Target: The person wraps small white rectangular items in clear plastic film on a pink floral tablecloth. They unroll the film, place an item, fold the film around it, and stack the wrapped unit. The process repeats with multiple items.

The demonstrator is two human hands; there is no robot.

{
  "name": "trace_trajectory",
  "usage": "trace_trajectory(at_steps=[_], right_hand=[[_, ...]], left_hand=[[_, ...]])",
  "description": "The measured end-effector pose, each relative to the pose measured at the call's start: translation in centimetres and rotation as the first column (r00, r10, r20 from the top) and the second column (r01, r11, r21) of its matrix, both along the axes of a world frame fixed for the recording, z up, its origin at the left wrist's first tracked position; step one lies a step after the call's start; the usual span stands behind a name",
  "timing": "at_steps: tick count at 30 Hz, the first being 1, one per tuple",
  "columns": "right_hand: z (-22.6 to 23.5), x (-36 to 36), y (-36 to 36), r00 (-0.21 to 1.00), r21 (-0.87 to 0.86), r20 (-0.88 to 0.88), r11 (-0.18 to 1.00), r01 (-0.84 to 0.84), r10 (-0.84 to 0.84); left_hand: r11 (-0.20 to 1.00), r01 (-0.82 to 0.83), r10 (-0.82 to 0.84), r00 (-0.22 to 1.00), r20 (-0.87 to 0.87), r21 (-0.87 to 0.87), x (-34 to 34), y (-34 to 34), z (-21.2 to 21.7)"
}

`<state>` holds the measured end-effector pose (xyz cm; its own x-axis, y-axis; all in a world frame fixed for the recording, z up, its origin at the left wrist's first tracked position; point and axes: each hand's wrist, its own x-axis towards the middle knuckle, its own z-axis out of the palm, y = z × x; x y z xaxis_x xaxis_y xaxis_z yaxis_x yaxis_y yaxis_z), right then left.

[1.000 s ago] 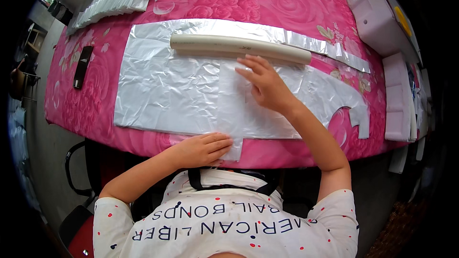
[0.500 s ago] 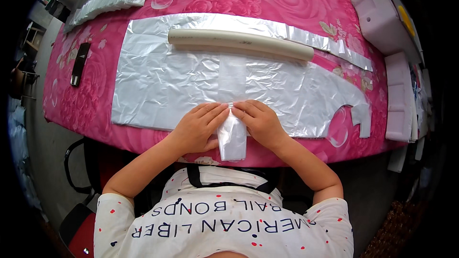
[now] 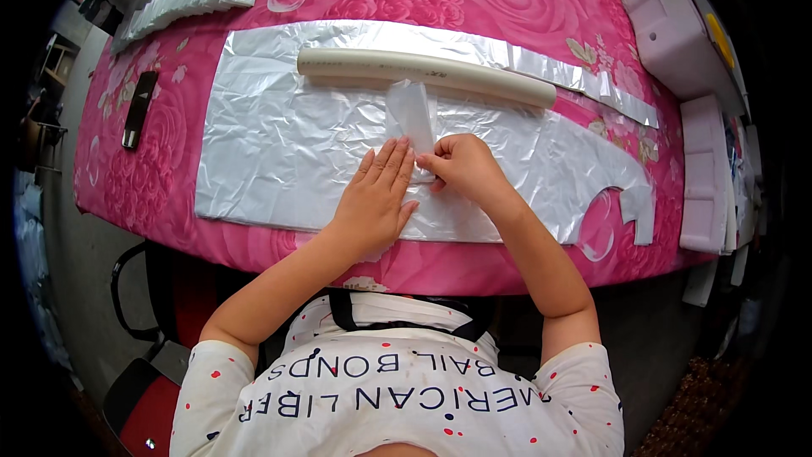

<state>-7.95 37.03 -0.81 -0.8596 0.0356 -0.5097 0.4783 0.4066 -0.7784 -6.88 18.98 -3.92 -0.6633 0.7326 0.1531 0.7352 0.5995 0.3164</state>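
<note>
A thin whitish plastic bag, folded into a narrow strip, lies over a wide stack of flat silvery plastic bags. My left hand rests flat beside the strip's near end, palm down with its fingers stretched out. At the strip's near right edge, my right hand has its thumb and forefinger pinched on the plastic. The strip's far end stands slightly raised, close to a long pale plastic pipe that lies across the stack. My left fingers partly hide the strip's near end.
A pink flowered tablecloth covers the table. On the left lies a black box cutter or similar slim tool. Many folded white bundles fill the far left corner. White foam boxes line the right edge. A red chair stands lower left.
Both hands have moved away from the table's front edge. The strip's near flap is now folded up toward the pipe. My left hand has flattened, and my right now pinches the plastic.
</note>
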Motion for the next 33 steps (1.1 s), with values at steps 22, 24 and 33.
trace_trajectory(at_steps=[22,24,33], right_hand=[[-2.8,2.5,2.2,0.274,0.695,-0.659,0.706,-0.133,0.700],[-2.8,5.0,1.4,0.299,0.676,-0.668,0.724,-0.141,0.682],[-2.2,6.4,0.8,0.582,0.371,-0.731,0.923,-0.100,0.357]], left_hand=[[0.942,0.329,-0.305,0.922,-0.240,0.062,-1.5,-2.2,-0.4],[0.920,0.384,-0.364,0.913,-0.185,0.085,-0.4,-3.0,-0.1],[0.930,0.044,-0.162,0.940,0.299,0.364,-0.1,-1.9,1.3]])
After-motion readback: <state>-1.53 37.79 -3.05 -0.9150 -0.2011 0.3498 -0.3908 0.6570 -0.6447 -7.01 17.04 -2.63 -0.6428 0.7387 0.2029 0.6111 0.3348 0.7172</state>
